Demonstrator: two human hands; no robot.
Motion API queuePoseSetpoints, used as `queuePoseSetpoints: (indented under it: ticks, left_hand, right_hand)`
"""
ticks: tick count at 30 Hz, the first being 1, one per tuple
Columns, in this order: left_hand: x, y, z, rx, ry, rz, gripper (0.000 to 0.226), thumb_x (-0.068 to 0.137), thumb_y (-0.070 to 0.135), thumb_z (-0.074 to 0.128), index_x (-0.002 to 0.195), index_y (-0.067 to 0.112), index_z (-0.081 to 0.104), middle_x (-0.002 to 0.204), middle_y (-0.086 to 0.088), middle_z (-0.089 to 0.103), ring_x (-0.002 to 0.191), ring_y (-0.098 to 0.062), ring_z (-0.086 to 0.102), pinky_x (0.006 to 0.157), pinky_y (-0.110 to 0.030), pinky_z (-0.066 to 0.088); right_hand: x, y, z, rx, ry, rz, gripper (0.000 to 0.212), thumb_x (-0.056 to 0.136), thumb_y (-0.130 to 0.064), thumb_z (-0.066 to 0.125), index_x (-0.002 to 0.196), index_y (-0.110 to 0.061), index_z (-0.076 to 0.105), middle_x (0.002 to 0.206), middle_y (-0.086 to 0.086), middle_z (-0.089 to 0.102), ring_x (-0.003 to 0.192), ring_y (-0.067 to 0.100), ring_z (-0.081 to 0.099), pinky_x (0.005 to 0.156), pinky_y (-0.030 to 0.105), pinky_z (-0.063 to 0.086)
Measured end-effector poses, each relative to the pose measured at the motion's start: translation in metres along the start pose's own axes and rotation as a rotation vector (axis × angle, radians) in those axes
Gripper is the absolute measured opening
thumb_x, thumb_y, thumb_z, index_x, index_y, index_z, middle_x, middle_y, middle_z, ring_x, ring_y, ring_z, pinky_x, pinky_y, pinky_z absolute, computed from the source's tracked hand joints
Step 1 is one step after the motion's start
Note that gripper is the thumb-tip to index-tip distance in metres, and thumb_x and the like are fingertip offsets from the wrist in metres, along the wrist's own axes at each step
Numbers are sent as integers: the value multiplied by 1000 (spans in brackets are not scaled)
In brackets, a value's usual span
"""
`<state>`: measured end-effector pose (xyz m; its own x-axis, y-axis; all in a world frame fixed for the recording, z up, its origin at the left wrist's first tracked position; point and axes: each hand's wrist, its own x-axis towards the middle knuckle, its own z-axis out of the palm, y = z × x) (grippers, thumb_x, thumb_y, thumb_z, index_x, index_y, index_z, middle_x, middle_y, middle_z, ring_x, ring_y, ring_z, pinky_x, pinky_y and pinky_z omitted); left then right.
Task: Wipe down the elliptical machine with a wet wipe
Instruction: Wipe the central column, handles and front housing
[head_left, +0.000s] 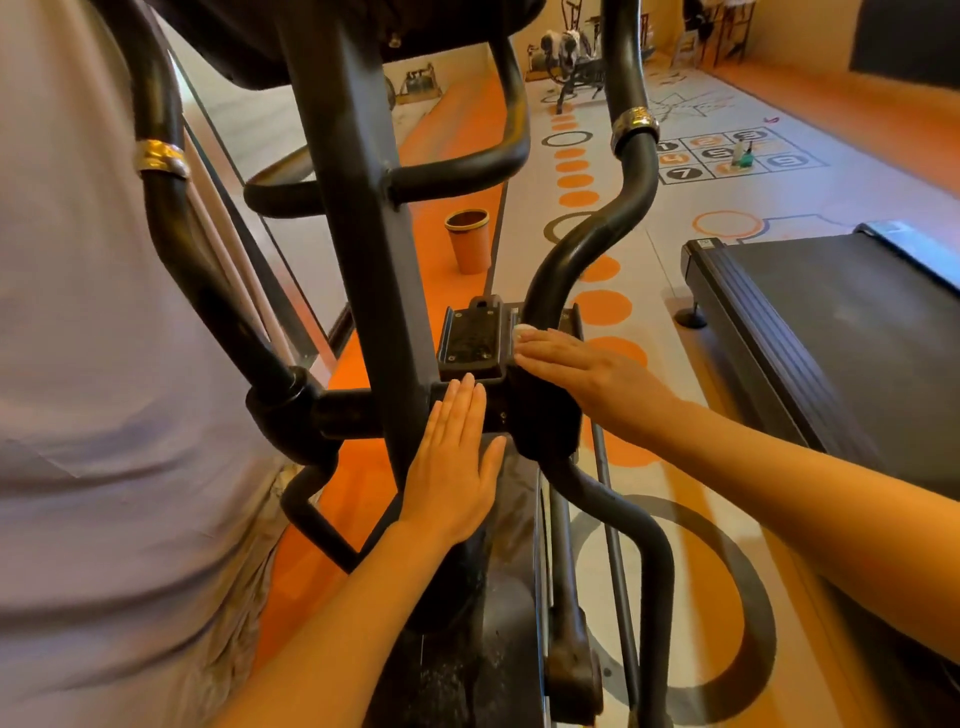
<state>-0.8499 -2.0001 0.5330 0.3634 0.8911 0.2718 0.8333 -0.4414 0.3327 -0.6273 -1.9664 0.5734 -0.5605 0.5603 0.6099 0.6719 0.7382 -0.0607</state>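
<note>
The black elliptical machine (358, 218) fills the middle of the view, its central post rising between two curved handlebars. My left hand (452, 467) lies flat with straight fingers against the post's base and the housing below it. My right hand (576, 364) lies flat on the black pivot housing to the right, fingers straight. A small bit of white wet wipe (523, 330) shows at its fingertips, pressed against the machine; most of the wipe is hidden under the hand.
An orange cup-shaped bin (469, 240) stands on the floor beyond the machine. A treadmill (831, 332) sits at the right. A pale wall (78, 312) is close on the left. An exercise bike (571, 57) stands far back on the patterned orange and grey floor.
</note>
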Motion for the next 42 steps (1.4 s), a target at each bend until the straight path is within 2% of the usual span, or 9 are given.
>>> queuePoseSetpoints:
  ticks: [4,10,13,18,22,28,34,39,42]
  left_hand:
    - [0,-5,-4,0,-27,48,64,106,42,28,158,18,1,164,6,-12,146,-2,-22,116,-19,-17]
    - [0,-9,-7,8,-37,95,65,105,43,28,158,17,-1,164,5,-13,145,-2,-25,114,-18,-20]
    - [0,-9,-10,20,-44,108,66,105,44,28,157,16,-2,164,2,-13,146,-5,-24,113,-19,-20]
    - [0,-11,-17,120,-72,142,69,105,49,24,157,14,-3,165,-2,-12,146,-10,-21,114,-22,-18]
    - [1,-15,-23,200,-95,201,68,105,49,25,158,10,6,166,-8,-3,152,-19,-9,118,-28,-12]
    - [-25,-42,-24,265,-43,419,61,100,45,30,140,5,52,148,-13,48,140,-26,41,119,-37,18]
    - [-64,-79,-23,222,-57,501,57,98,43,37,138,6,55,145,-12,53,137,-25,46,120,-35,16]
    - [-98,-115,-24,201,-92,560,56,100,44,35,135,7,58,144,-10,54,138,-24,44,118,-39,23]
    - [-113,-133,-18,203,-121,588,56,100,44,35,134,6,59,143,-11,54,137,-25,46,118,-41,26]
  right_hand:
    - [-6,-18,7,-33,10,80,58,75,1,79,129,1,58,138,19,54,128,35,51,96,42,51]
    - [1,-43,-1,-126,52,156,57,65,5,84,117,6,64,122,26,62,110,44,62,89,38,45]
    - [4,-48,-10,-100,4,191,51,67,8,81,116,6,65,120,26,62,104,46,64,83,46,55]
    - [-3,-44,-18,-112,-33,266,41,77,6,74,116,3,65,110,23,65,97,40,66,82,38,54]
    - [-11,-52,-21,-172,-5,280,36,77,6,75,112,1,67,105,23,65,95,40,65,85,30,46]
    - [-23,-86,-7,-183,-32,288,27,89,-17,54,107,-3,70,105,16,66,93,33,65,68,35,58]
    - [-28,-140,27,-169,-64,343,33,92,-29,48,104,-9,70,100,11,65,84,23,62,63,28,53]
    - [-37,-185,63,-176,-84,459,19,87,-14,66,104,-9,71,100,10,65,84,25,62,68,24,45]
    - [-45,-208,79,-115,-97,511,29,90,-24,51,102,-8,71,98,11,65,85,26,63,69,29,51]
